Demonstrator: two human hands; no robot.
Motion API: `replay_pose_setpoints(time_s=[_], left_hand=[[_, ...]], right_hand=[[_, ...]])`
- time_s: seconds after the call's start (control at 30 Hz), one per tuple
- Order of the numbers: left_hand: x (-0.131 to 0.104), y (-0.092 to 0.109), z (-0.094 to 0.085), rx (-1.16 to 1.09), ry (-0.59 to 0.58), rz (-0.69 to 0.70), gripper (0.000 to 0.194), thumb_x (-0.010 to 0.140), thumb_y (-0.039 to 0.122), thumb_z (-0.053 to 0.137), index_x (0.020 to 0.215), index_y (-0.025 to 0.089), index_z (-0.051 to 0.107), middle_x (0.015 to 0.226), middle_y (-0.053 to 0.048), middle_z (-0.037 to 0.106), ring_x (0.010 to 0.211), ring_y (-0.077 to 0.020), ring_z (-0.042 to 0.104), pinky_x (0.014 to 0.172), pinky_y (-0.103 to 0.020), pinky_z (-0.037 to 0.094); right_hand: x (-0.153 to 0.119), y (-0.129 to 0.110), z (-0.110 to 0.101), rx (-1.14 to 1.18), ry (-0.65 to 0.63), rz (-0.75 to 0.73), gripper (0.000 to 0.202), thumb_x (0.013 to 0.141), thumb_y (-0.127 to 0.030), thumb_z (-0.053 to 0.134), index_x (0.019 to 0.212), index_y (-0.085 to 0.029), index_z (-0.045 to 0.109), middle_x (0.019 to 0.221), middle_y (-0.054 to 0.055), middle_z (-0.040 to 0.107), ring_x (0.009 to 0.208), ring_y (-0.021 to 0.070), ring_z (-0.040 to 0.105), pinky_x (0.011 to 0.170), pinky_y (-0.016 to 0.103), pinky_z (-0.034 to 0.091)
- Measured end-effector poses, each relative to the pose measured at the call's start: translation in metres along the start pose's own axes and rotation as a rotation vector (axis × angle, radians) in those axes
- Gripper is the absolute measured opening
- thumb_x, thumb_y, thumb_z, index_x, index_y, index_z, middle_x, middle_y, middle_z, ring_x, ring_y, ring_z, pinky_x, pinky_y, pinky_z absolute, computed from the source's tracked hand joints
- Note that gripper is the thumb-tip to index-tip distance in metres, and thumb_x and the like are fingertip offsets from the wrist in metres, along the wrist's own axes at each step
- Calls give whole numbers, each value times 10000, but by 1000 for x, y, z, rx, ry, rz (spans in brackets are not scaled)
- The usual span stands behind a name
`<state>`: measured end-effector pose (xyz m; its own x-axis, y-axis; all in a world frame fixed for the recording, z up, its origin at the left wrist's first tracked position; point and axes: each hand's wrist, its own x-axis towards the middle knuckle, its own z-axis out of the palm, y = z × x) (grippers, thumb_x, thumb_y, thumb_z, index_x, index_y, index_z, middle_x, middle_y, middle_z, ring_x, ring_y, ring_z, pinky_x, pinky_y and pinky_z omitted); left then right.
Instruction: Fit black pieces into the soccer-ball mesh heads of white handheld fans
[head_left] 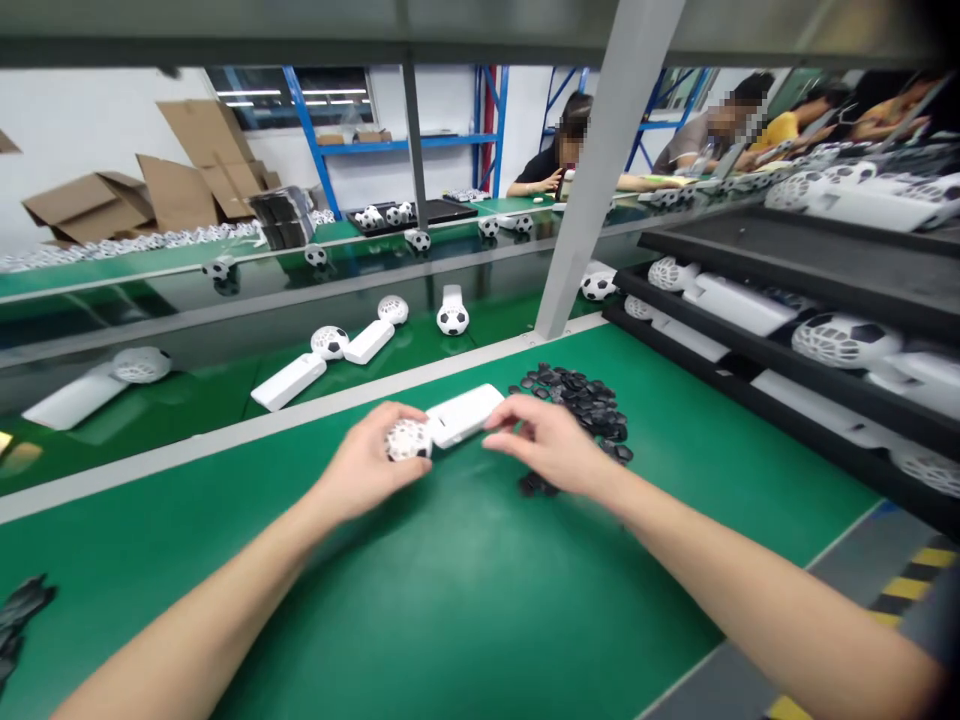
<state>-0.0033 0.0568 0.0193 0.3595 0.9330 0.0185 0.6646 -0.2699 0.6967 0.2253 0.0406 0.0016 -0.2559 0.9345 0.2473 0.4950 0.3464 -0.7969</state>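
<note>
My left hand (373, 462) is closed round the ball-shaped head of a white device (466, 415), whose long body points right over the green table. The head has a football pattern with a grille. My right hand (541, 440) is at the far right end of the body, thumb and fingers apart, with nothing visible between them. Whether a fingertip touches the body is hard to tell. Just behind and beside my right hand lies a pile of small black round parts (592, 402).
Beyond the table's pale edge strip (187, 448), more football devices (291, 380) lie on a green conveyor. A grey post (585, 190) rises ahead. Stacked black trays (720, 365) of devices stand at the right. Black pieces (21, 618) lie at left. Several people sit across.
</note>
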Motion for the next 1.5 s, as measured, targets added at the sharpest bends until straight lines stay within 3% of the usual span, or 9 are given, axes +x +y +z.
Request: replay_pose_setpoints(time_s=[0.2, 0.33, 0.43, 0.57, 0.83, 1.0, 1.2, 1.33, 1.5], left_hand=[[70, -66, -78, 308, 551, -209, 473, 623, 441, 611, 1028, 211, 528, 899, -25, 571, 783, -206, 552, 626, -287, 418], [111, -104, -104, 410, 575, -239, 523, 650, 509, 528, 999, 121, 516, 874, -27, 540, 956, -266, 508, 721, -332, 384], [127, -109, -111, 492, 505, -231, 520, 652, 573, 468, 848, 99, 558, 743, 11, 536, 1016, -297, 473, 740, -350, 346], [155, -93, -95, 644, 429, -160, 557, 722, 600, 371, 878, 113, 592, 864, -23, 606, 1146, -345, 368, 841, -439, 274], [222, -63, -13, 814, 173, -195, 538, 713, 478, 500, 1005, 27, 540, 999, -288, 593, 972, -426, 521, 860, -545, 275], [184, -40, -14, 808, 74, -65, 555, 782, 490, 385, 1163, 91, 445, 1102, -204, 571, 991, -358, 534, 801, -424, 384], [61, -23, -19, 730, -62, 96, 614, 817, 521, 319, 1295, 135, 332, 1214, -137, 506, 1064, -302, 493, 868, -385, 387], [-12, -20, -11, 676, -180, -10, 629, 834, 521, 297, 1352, 165, 268, 1151, -126, 541, 1006, -287, 523, 821, -389, 421], [-35, -10, 1, 658, -203, -11, 681, 782, 482, 430, 1364, 172, 260, 1141, -131, 525, 1022, -304, 503, 841, -428, 414]], right_hand=[[-15, 46, -49, -680, 176, 202, 153, 781, -289, 561, 899, -206, 613, 974, 61, 604, 943, 240, 508, 750, 352, 444], [-19, 59, -45, -773, 100, 263, 216, 822, -287, 510, 983, -207, 630, 1039, 73, 600, 960, 252, 488, 780, 367, 440], [-17, 60, -42, -761, 64, 229, 190, 837, -267, 490, 928, -219, 651, 987, 56, 613, 929, 224, 510, 784, 345, 437], [-14, 59, -41, -770, 30, 223, 182, 845, -233, 474, 885, -212, 650, 945, 47, 616, 903, 205, 540, 730, 310, 438], [-14, 57, -39, -840, -2, 135, 197, 862, -226, 448, 832, -176, 636, 860, 63, 594, 841, 200, 525, 671, 299, 420], [-16, 60, -42, -692, 123, 70, 179, 865, -238, 454, 867, -188, 625, 917, 50, 608, 857, 178, 510, 742, 295, 429], [-8, 57, -33, -816, 9, -30, 190, 848, -230, 490, 982, -188, 617, 934, 62, 625, 886, 198, 511, 733, 304, 427], [5, 56, -25, -1036, -139, -152, 164, 839, -152, 473, 906, -131, 621, 848, 95, 618, 817, 214, 515, 694, 317, 407], [18, 54, -25, -1117, -178, -216, 179, 811, -71, 443, 827, -97, 619, 812, 127, 618, 791, 233, 537, 694, 346, 395]])
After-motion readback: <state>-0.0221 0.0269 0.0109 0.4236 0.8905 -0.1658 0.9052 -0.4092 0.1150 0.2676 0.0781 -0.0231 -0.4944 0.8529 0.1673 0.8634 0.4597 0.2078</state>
